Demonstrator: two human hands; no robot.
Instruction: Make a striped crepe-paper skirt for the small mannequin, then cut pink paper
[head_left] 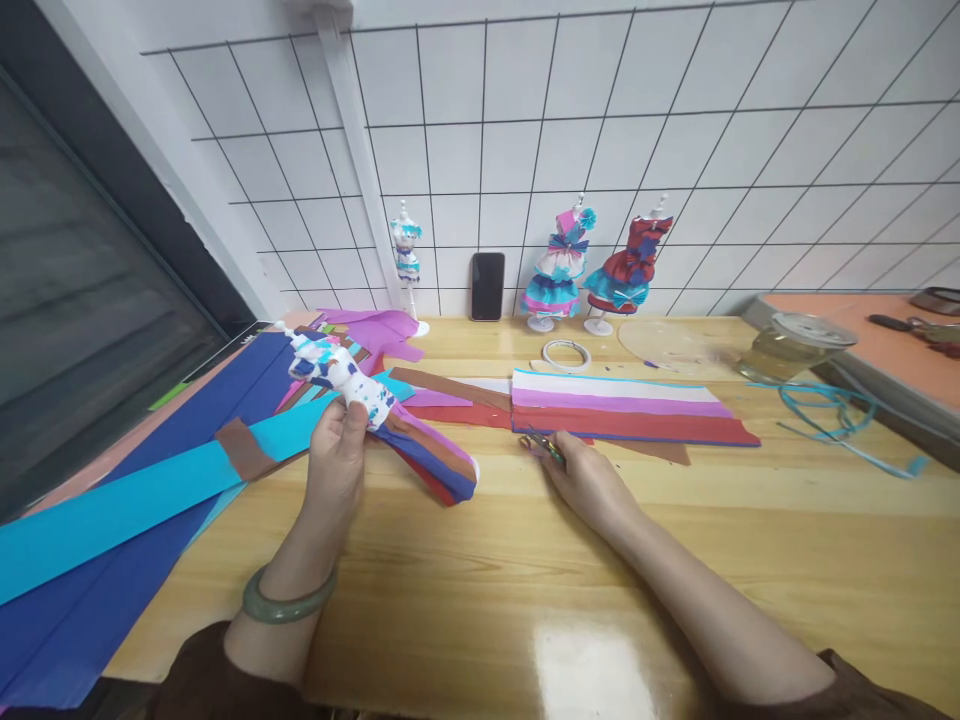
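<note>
Brown sleeves (225, 680), left grip (337, 450) pinching mini mannequin (343, 374), tilted up-left above it, right grip (589, 480) closed round small scissors (553, 449)

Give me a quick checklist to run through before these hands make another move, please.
1. Left hand has a grip on the small dress form: ok, thumb and fingers hold it near its lower end.
2. Right hand has hold of the small tool: ok.
3. Tool's tips closed: cannot tell, too small and blurred.
4. Layered colored strips within easy reach: ok, apparently just beyond the right hand.
5. Blue ribbon tidy: not ok, it lies in loose loops.
6. Clear jar away from both hands: ok, it stands off to the right.
</note>
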